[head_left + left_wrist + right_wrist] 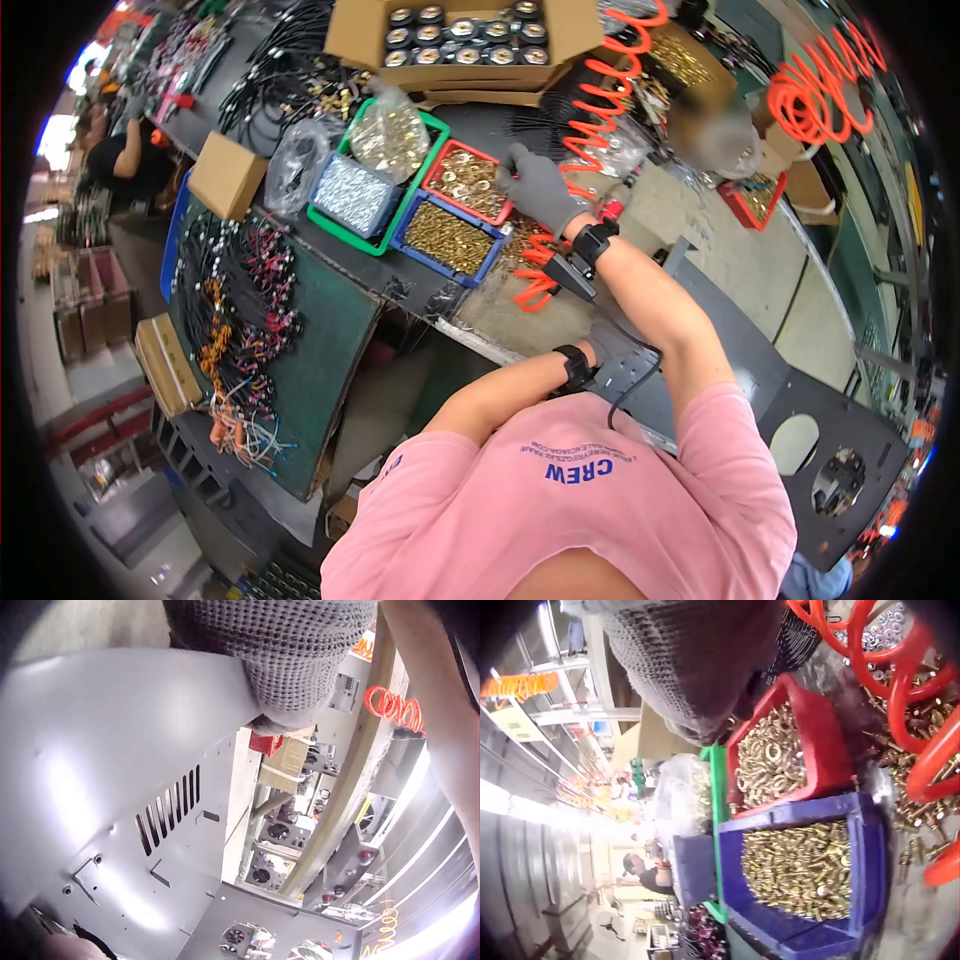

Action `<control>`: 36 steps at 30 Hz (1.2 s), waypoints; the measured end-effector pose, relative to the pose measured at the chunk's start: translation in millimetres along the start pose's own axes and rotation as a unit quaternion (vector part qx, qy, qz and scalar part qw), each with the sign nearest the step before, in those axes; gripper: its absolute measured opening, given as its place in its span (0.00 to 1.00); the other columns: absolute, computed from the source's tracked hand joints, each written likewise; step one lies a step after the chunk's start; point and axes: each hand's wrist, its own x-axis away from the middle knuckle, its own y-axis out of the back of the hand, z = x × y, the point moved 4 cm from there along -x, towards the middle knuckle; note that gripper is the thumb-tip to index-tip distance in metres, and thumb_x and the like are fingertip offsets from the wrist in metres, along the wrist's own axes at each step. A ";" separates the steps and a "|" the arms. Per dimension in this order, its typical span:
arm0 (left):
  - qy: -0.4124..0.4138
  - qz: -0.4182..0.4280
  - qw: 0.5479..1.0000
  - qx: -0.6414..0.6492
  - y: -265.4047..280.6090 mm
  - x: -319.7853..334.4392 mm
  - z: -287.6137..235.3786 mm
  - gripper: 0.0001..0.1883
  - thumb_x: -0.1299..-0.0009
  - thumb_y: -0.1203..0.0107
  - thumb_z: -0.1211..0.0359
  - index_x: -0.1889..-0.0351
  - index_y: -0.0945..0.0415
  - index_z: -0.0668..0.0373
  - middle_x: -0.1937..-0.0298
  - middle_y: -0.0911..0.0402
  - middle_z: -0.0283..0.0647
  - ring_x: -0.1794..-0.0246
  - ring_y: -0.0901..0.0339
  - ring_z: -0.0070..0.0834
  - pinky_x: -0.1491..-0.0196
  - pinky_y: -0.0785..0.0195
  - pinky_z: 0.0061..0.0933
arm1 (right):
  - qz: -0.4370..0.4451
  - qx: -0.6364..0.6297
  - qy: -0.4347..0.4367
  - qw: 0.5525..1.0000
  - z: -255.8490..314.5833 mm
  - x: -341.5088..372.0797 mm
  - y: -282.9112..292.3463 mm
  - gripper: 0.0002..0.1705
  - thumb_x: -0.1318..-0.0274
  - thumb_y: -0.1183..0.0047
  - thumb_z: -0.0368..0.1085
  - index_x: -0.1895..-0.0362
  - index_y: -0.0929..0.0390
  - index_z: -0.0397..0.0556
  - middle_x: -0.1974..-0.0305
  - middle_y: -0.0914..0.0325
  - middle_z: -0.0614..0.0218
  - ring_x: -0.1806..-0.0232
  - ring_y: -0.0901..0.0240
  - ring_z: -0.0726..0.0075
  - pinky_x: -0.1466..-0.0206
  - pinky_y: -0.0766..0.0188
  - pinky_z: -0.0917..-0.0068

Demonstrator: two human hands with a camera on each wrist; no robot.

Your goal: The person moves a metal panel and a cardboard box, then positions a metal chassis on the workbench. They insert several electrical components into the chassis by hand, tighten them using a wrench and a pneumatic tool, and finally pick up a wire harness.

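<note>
The right hand (545,190), gloved in grey, is at the edge of a red bin (823,742) of brass-coloured washers (772,757); its fingertips are hidden in the right wrist view, and I cannot tell from the head view whether it grips anything. Nearer the body than this hand, a blue bin (866,877) of small screws (795,866) adjoins the red one. The left hand (292,667) is at the edge of a grey metal panel (82,735), its fingers too hidden to tell whether they grasp it; the left wrist view clearly shows slots (169,810) in the panel, below that hand. Well beyond the right hand, only the head view shows round black parts (463,30) in an open carton (352,25).
</note>
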 end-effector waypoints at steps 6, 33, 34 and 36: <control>0.084 0.015 0.989 0.123 -6.8 -8.2 12.9 0.15 0.40 0.52 0.62 0.58 0.31 0.58 0.56 0.28 0.46 0.56 0.31 0.36 0.55 0.39 0.34 | -0.037 -0.147 -0.075 0.986 -10.2 57.0 77.2 0.11 0.53 0.50 0.40 0.69 0.29 0.45 0.75 0.27 0.59 0.75 0.29 0.61 0.70 0.34 0.67; -0.119 -0.089 0.988 -0.051 -22.0 -2.2 15.9 0.12 0.42 0.54 0.61 0.66 0.29 0.58 0.64 0.26 0.46 0.63 0.29 0.40 0.63 0.38 0.37 | -0.020 0.082 0.047 0.995 -7.4 7.7 22.6 0.11 0.52 0.54 0.39 0.64 0.26 0.51 0.66 0.26 0.61 0.67 0.27 0.57 0.65 0.31 0.65; -0.003 -0.024 0.999 -0.040 -14.1 -6.3 13.3 0.14 0.43 0.52 0.62 0.63 0.31 0.60 0.62 0.27 0.47 0.64 0.29 0.40 0.63 0.37 0.37 | -0.024 -0.007 0.025 0.999 -10.2 20.7 43.8 0.12 0.52 0.53 0.40 0.63 0.25 0.51 0.66 0.26 0.61 0.67 0.27 0.58 0.65 0.32 0.66; 0.003 -0.041 0.996 -0.080 -1.0 -12.4 7.1 0.17 0.43 0.50 0.62 0.59 0.34 0.62 0.61 0.29 0.49 0.64 0.29 0.41 0.64 0.36 0.38 | -0.028 -0.122 -0.092 0.988 -13.2 59.7 95.6 0.14 0.52 0.51 0.42 0.62 0.25 0.50 0.68 0.24 0.61 0.70 0.28 0.62 0.66 0.32 0.70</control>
